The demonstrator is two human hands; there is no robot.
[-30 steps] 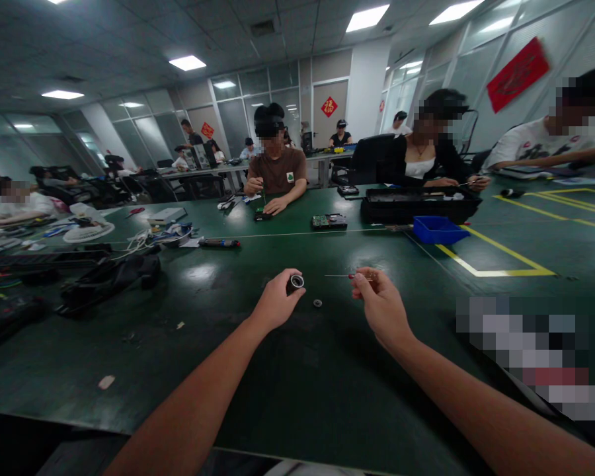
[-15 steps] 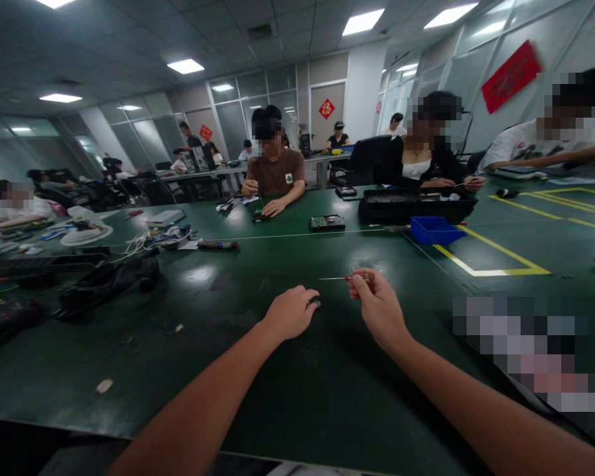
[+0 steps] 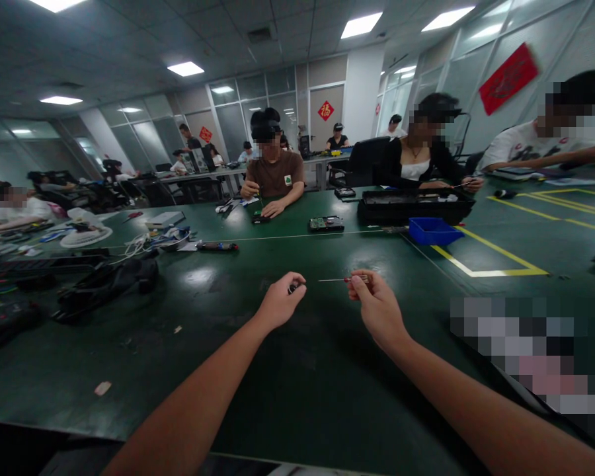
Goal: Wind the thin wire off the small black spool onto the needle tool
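Observation:
My right hand [image 3: 377, 301] is closed round the handle of a thin screwdriver [image 3: 333, 280]. Its bare metal shaft points left, and a red part shows where the shaft meets the handle. Across a small gap, my left hand [image 3: 281, 301] has its fingers curled round a small dark object [image 3: 293, 288] with a shiny edge; most of it is hidden by the fingers, so its kind does not show. The screwdriver's tip is apart from the left hand. Both hands are above the green table [image 3: 297, 390].
Beyond the hands lie a hard drive with a green circuit board [image 3: 326, 223], a blue bin [image 3: 434, 231] and a long black tray [image 3: 416, 206]. A dark pen-like tool [image 3: 217, 246], cables and a black bag [image 3: 109, 287] are left. A co-worker [image 3: 275, 168] works opposite.
My left hand has moved a little left and away from me, turning so the dark object shows between its fingers. The right hand with the screwdriver has barely moved.

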